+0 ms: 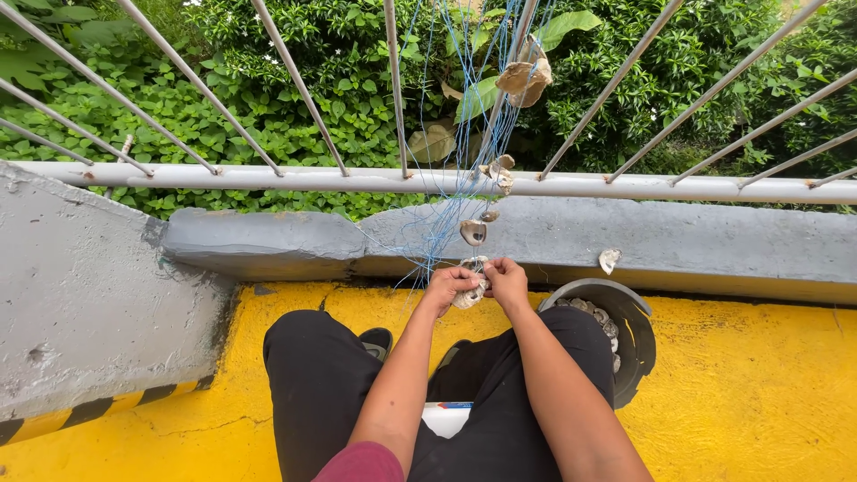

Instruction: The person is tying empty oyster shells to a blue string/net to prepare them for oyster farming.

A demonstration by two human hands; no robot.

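Head view: both hands meet just below the metal railing point(268, 177). The left hand point(449, 284) and right hand point(506, 276) are pinched together on a pale oyster shell point(470, 295) against the blue strings point(446, 178). Several shells already hang above it; the dark bucket point(629, 335), right of the hands, holds plenty more. The shell looks rough, chalky, grey-white.

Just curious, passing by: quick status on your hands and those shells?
Left hand and right hand pinching one shell on blue strings. Bucket by right knee. Nothing blocking.
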